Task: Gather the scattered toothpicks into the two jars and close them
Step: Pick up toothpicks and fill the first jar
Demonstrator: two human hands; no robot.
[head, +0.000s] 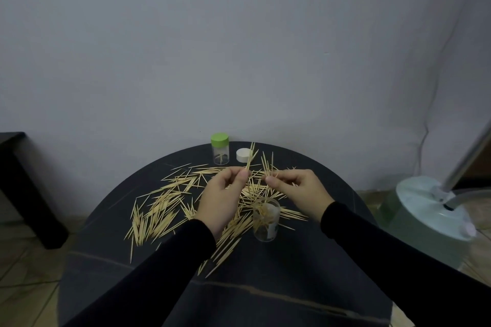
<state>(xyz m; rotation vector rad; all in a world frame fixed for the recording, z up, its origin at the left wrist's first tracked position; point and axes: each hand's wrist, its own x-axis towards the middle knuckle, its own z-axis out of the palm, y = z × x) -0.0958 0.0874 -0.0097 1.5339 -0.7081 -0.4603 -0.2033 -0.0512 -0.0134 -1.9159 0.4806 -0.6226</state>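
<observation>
Behind everything, a plain grey-white wall (239, 48). Below it, a round dark surface (265, 273) with faint pale streaks, filling the lower middle of the view. To the right, on the floor, a pale green rounded base (425, 210) with a metal pole rising from it; to the left, part of a dark low table (24, 188).

Across the surface, a wide scatter of toothpicks (159, 204), thickest left of centre and running under both hands toward the near edge. Two black sleeves (170, 260) reaching in from the bottom corners.

Left hand (220, 202), fingers curled, pinching a small bunch of toothpicks (251, 158) that point up and away. Right hand (300, 190), just beside it, likewise curled and pinching its own few toothpicks (267, 164), tips fanned upward. Hands near one another but apart.

Between and slightly nearer than the hands, an open clear jar (266, 219), upright on the surface, with toothpicks standing inside. At the far edge, a second clear jar with a green lid (220, 151), upright, lid on, a few toothpicks visible within. Just right of it, a small white lid (244, 155) lying on the surface, apart from either jar.
</observation>
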